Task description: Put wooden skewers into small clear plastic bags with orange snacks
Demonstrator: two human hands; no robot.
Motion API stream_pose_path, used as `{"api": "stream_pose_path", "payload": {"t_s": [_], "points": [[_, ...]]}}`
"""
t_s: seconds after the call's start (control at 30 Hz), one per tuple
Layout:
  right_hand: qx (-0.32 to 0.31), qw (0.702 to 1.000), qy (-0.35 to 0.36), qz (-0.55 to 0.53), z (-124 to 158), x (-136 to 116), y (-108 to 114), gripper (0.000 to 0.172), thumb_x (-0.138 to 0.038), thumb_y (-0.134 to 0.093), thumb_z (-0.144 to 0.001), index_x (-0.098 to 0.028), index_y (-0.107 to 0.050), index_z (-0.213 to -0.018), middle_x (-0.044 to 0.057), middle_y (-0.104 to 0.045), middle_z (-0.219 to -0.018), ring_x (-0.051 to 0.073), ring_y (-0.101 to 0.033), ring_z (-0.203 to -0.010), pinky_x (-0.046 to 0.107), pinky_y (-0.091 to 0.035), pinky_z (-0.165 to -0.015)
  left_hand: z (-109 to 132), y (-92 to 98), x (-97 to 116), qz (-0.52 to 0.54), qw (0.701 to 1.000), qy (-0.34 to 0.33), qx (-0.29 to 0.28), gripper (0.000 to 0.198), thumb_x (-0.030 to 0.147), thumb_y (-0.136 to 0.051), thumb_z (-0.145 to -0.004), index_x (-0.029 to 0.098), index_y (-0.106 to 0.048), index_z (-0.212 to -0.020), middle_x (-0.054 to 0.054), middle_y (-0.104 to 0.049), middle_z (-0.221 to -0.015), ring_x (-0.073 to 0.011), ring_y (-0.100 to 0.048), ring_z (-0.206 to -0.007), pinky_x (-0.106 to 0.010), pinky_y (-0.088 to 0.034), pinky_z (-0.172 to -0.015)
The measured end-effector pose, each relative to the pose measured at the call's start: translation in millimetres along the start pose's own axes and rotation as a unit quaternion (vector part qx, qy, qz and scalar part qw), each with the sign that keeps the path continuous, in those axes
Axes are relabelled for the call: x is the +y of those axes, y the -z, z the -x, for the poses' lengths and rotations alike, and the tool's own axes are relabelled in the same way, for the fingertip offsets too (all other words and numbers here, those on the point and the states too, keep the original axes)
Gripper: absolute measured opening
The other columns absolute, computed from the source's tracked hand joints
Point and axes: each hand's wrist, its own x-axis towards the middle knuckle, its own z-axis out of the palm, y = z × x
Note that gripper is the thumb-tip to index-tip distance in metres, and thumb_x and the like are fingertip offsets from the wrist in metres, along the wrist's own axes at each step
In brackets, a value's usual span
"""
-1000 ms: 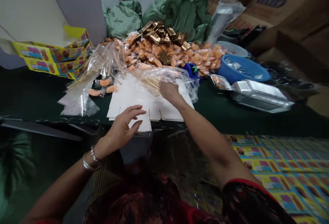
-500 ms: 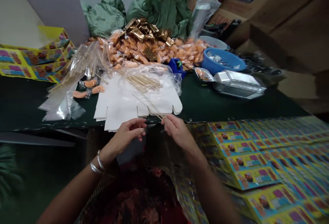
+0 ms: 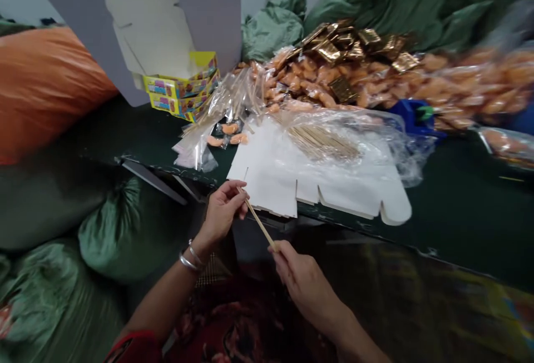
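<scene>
Thin wooden sticks (image 3: 261, 225) stretch slantwise between my two hands, just in front of the table edge. Their upper end is pinched by my left hand (image 3: 223, 207), which has bangles at the wrist. Lower down, my right hand (image 3: 302, 274) has its fingers closed around the other end. How many sticks there are I cannot tell. Beyond my hands, flat white cardboard pieces (image 3: 267, 179) lie on the table, partly past its edge. A bundle of similar sticks (image 3: 323, 139) rests on them in clear plastic. Small wrapped orange pieces (image 3: 238, 139) lie to the left.
Clear sleeves (image 3: 196, 149) with sticks lie left of the cardboard. Behind are a heap of wrapped orange pieces (image 3: 321, 93), gold packets (image 3: 369, 38) and a blue tape dispenser (image 3: 411, 118). Yellow printed boxes (image 3: 167, 96) stand back left. Green sacks (image 3: 120, 229) fill the floor at left.
The view has swung left. My left hand has come to the sticks and now pinches their upper end; before, it was apart from them. My right hand still holds them.
</scene>
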Motion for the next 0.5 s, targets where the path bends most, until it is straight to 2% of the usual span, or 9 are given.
{"api": "stream_pose_path", "payload": {"t_s": [0.07, 0.13, 0.17, 0.23, 0.3, 0.33, 0.4, 0.5], "points": [[-0.021, 0.999, -0.014, -0.035, -4.6, -8.0, -0.3, 0.032, -0.026, -0.027, -0.097, -0.013, -0.054, -0.11, -0.003, -0.048, -0.055, 0.013, -0.046, -0.045, 0.023, -0.033, -0.047, 4.1, 10.5, -1.0, -0.003, 1.0, 0.025, -0.005, 0.025, 0.032, -0.071, -0.073, 0.013, -0.063, -0.087, -0.001, -0.061, -0.07, -0.0062, -0.051, -0.048, -0.017, -0.038, -0.04], [-0.031, 0.997, -0.022, -0.061, -10.4, -12.7, 0.2, 0.04, -0.027, -0.026, -0.097, -0.01, -0.046, -0.128, -0.005, -0.045, -0.054, 0.013, -0.044, -0.045, 0.023, -0.034, -0.047, 2.1, 28.8, 4.2, -0.028, 0.998, 0.047, -0.009, 0.025, 0.035, -0.07, -0.073, 0.013, -0.064, -0.084, -0.002, -0.061, -0.07, -0.0073, -0.053, -0.049, -0.018, -0.04, -0.041], [-0.032, 0.997, -0.023, -0.071, -13.9, -13.6, 0.9, 0.044, -0.028, -0.025, -0.098, -0.01, -0.041, -0.135, -0.005, -0.044, -0.054, 0.012, -0.043, -0.045, 0.023, -0.034, -0.047, -1.8, 42.0, 9.3, -0.052, 0.998, 0.039, 0.01, 0.026, 0.035, -0.069, -0.073, 0.013, -0.064, -0.085, -0.002, -0.062, -0.07, -0.0077, -0.053, -0.05, -0.018, -0.041, -0.042], [-0.026, 0.996, -0.021, -0.084, -22.2, -13.7, 3.4, 0.048, -0.029, -0.023, -0.099, -0.011, -0.033, -0.142, -0.006, -0.042, -0.054, 0.012, -0.041, -0.045, 0.022, -0.033, -0.048, -15.3, 74.4, 23.0, -0.113, 0.988, -0.02, 0.107, 0.028, 0.036, -0.068, -0.074, 0.014, -0.063, -0.089, -0.001, -0.061, -0.07, -0.0073, -0.053, -0.051, -0.018, -0.041, -0.044], [-0.02, 0.996, -0.013, -0.086, -32.6, -13.7, 6.7, 0.049, -0.03, -0.023, -0.1, -0.013, -0.03, -0.145, -0.007, -0.04, -0.054, 0.012, -0.039, -0.046, 0.022, -0.033, -0.048, -33.1, 106.6, 37.9, -0.187, 0.955, -0.073, 0.219, 0.029, 0.039, -0.066, -0.074, 0.015, -0.06, -0.088, 0.001, -0.058, -0.067, -0.0069, -0.05, -0.048, -0.017, -0.038, -0.042], [-0.02, 0.996, -0.005, -0.085, -38.5, -14.5, 8.2, 0.049, -0.03, -0.024, -0.099, -0.013, -0.031, -0.145, -0.006, -0.04, -0.055, 0.012, -0.039, -0.046, 0.022, -0.033, -0.049, -42.1, 119.3, 44.2, -0.232, 0.937, -0.076, 0.25, 0.03, 0.042, -0.064, -0.075, 0.015, -0.059, -0.086, 0.002, -0.057, -0.065, -0.0073, -0.049, -0.047, -0.018, -0.037, -0.041], [-0.023, 0.996, 0.012, -0.08, -50.6, -17.4, 10.1, 0.048, -0.028, -0.025, -0.098, -0.012, -0.035, -0.143, -0.006, -0.042, -0.056, 0.012, -0.04, -0.047, 0.023, -0.035, -0.05, -57.7, 133.5, 52.5, -0.331, 0.905, -0.049, 0.261, 0.033, 0.047, -0.06, -0.076, 0.015, -0.06, -0.081, 0.002, -0.056, -0.061, -0.0087, -0.049, -0.046, -0.019, -0.036, -0.041], [-0.031, 0.996, 0.034, -0.082, -66.4, -22.8, 10.9, 0.048, -0.027, -0.028, -0.096, -0.01, -0.04, -0.14, -0.004, -0.046, -0.057, 0.012, -0.043, -0.05, 0.023, -0.038, -0.051, -72.9, 129.6, 53.8, -0.441, 0.861, -0.053, 0.25, 0.028, 0.042, -0.066, -0.07, 0.015, -0.063, -0.076, 0.003, -0.057, -0.06, -0.009, -0.05, -0.05, -0.02, -0.036, -0.047]]}}
